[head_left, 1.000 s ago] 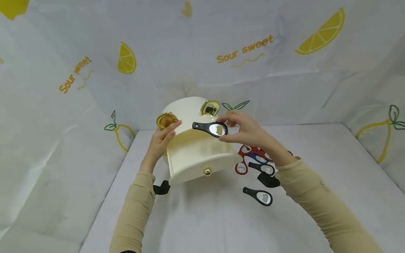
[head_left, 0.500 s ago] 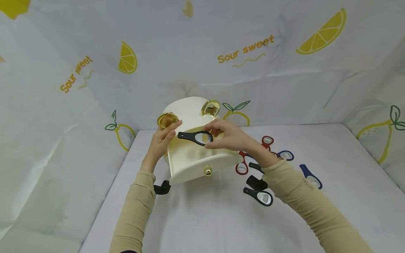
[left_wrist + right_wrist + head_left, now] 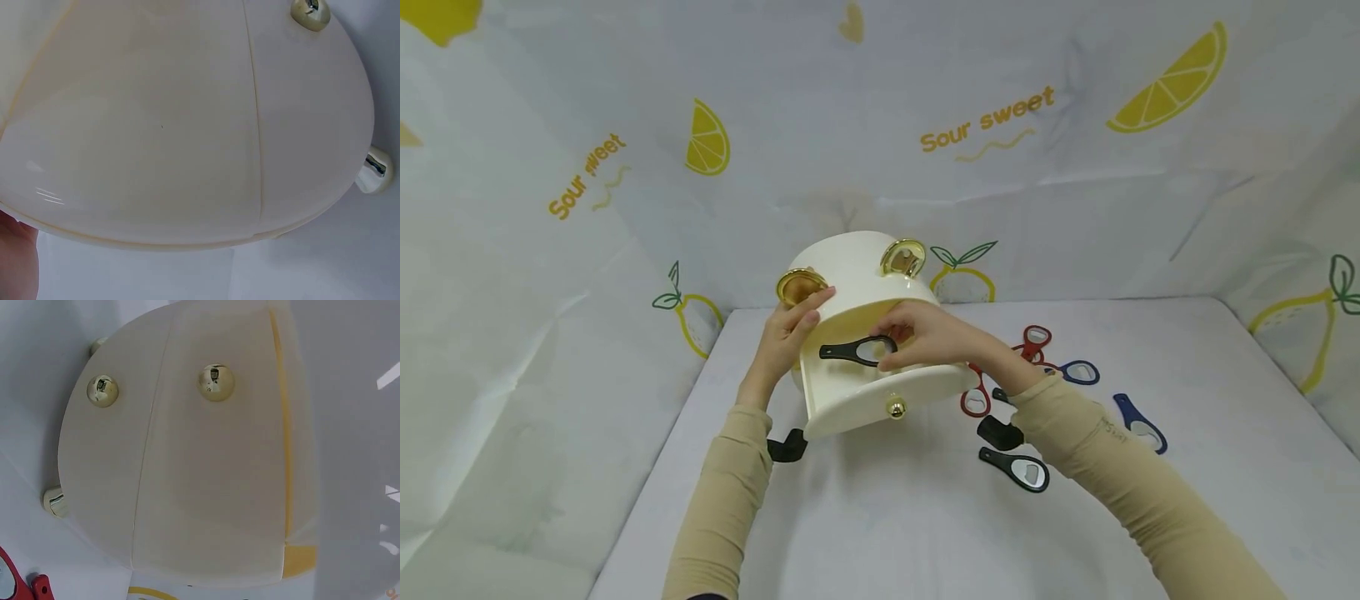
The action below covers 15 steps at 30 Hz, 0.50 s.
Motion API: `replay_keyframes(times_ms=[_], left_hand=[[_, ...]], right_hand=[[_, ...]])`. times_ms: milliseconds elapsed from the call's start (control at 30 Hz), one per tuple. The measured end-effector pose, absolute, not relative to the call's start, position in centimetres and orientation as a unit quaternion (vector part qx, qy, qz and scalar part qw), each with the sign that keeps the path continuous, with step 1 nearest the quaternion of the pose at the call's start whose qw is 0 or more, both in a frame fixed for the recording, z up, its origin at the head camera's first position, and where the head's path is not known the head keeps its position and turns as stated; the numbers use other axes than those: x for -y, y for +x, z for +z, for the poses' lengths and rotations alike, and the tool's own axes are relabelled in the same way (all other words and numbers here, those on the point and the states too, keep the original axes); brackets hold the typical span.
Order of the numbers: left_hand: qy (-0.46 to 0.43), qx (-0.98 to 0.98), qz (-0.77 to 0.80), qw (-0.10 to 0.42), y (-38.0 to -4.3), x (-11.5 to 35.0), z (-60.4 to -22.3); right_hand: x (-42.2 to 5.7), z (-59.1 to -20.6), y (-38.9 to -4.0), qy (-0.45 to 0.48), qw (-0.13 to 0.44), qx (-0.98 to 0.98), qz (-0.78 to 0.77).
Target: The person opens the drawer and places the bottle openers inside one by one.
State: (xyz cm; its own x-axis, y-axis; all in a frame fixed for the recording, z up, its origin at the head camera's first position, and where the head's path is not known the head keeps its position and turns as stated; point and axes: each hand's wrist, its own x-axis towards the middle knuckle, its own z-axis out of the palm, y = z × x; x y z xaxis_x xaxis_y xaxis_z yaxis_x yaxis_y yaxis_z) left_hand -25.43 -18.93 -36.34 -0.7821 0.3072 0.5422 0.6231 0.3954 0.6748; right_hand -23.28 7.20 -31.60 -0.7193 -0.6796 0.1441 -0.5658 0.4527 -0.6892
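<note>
A cream-white storage box (image 3: 859, 260) with two round gold ear-like pieces stands on the table. Its front compartment, with a gold knob (image 3: 896, 407), is pulled out. My left hand (image 3: 778, 342) grips the box's upper left edge beside the left gold ear (image 3: 801, 287), index finger on top and thumb below. My right hand (image 3: 921, 333) pinches the round end of a black bottle opener (image 3: 850, 352) inside the compartment's opening, its handle pointing left. In the left wrist view the box's side (image 3: 156, 156) fills the frame; in the right wrist view its knobbed front (image 3: 212, 475) shows.
To the right of the box lie several bottle openers: a black one (image 3: 1018, 470) nearest me, a blue one (image 3: 1141, 423) farther right, and red ones (image 3: 976, 402) partly behind the right forearm. A lemon-print cloth (image 3: 820, 125) hangs behind the table.
My right hand has moved left and down with the black bottle opener, from in front of the box's upper right into the compartment's opening. The left hand has kept its hold on the box.
</note>
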Motion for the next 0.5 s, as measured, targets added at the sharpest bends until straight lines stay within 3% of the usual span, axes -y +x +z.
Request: replay_keyframes(times_ms=[500], left_hand=[[-0.273,0.825,-0.467,0.165,-25.39,18.98,-36.40]], right_hand=[[-6.19,-31.95,-23.60,-0.354,0.057,-0.893,-0.271]])
